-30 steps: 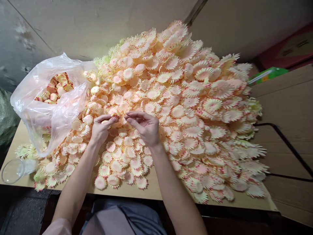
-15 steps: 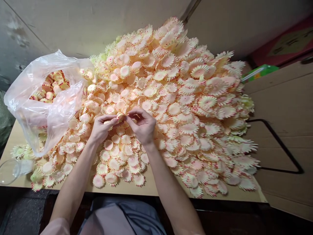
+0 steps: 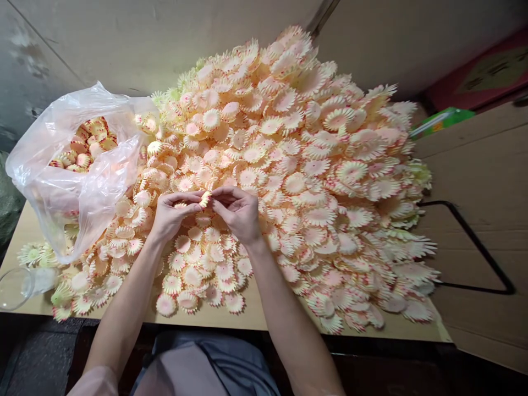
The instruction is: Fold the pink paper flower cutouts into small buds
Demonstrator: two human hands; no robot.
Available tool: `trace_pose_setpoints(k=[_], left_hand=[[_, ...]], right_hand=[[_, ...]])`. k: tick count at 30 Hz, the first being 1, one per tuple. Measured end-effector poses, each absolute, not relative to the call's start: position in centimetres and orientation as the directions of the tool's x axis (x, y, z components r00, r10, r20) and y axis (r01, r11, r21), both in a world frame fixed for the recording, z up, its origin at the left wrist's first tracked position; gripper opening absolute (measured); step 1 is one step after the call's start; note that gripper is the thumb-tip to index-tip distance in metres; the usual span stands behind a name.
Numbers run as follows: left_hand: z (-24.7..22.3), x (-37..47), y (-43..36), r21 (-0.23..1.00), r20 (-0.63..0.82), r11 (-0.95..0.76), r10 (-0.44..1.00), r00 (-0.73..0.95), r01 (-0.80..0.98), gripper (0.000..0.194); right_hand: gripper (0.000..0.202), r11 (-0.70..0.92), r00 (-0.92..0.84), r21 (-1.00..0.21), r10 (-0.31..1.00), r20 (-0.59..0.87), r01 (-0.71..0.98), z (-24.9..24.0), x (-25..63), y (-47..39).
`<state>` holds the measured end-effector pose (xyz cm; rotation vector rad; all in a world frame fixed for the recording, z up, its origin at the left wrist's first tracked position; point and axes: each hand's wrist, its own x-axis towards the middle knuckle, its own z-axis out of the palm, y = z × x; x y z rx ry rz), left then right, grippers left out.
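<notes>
Between my two hands, just above the heap, is one small artificial flower piece (image 3: 205, 199), cream with red petal tips. My left hand (image 3: 171, 213) pinches it between thumb and fingers from the left. From the right, the thumb and fingertips of my right hand (image 3: 240, 213) close on its other edge. Around and beneath both hands spreads a large pile of similar flower pieces (image 3: 315, 168), pale pink and cream with fringed, red-tipped petals. A smaller cluster of flower pieces (image 3: 202, 269) lies between my forearms.
At the left stands an open clear plastic bag (image 3: 45, 148) holding curled flower pieces (image 3: 93, 143). A clear round container (image 3: 15, 289) sits at the table's left edge (image 3: 18, 242). On the right are a cardboard box (image 3: 474, 165), a black metal bar (image 3: 474, 234) and a green packet (image 3: 447, 118).
The flower piece has turned between my fingertips and now shows its petals edge-on. My right hand has shifted slightly left. The pile and bag look unchanged.
</notes>
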<state>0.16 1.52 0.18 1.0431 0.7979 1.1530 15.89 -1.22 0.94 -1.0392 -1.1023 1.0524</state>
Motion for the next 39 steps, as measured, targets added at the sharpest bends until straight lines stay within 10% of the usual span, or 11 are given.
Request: trace_pose_setpoints(k=[15, 39], left_hand=[[0.6, -0.3, 1.7, 0.983, 0.182, -0.168, 0.946, 0.267, -0.077, 0.033], [0.6, 0.8, 1.2, 0.907, -0.039, 0.085, 0.992, 0.121, -0.412, 0.027]], right_hand=[[0.033, 0.103, 0.146, -0.986, 0.986, 0.083, -0.133, 1.2, 16.5, -1.2], [0.035, 0.099, 0.107, -0.913, 0.992, 0.061, -0.395, 1.1, 16.3, -1.1]])
